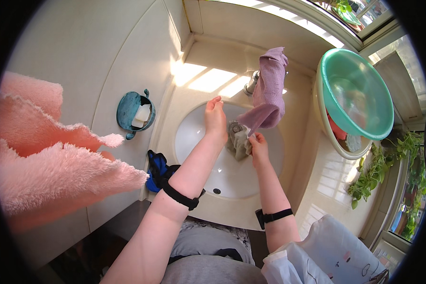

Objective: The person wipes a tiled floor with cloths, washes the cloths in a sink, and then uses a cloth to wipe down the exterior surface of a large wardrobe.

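My right hand (259,149) pinches the edge of a wet-looking grey-white cloth (240,144) that hangs low in the white sink basin (201,163). Over the basin's left side is my left hand (215,120), its fingers stretched out and apart from the cloth, with nothing seen in it. A purple towel (271,80) drapes over the metal faucet (251,85), and its lower corner hangs close to the grey cloth and my right hand. The cloth partly covers the round metal drain (235,128). Black straps circle both my forearms.
At the left, pink fluffy towels (57,180) hang near a blue wall soap dish (128,113) with white soap (141,116). A blue-black bundle (157,165) lies beside the basin. Stacked at the right are a green basin (333,90) and a cream one (323,123), near trailing plants (371,175).
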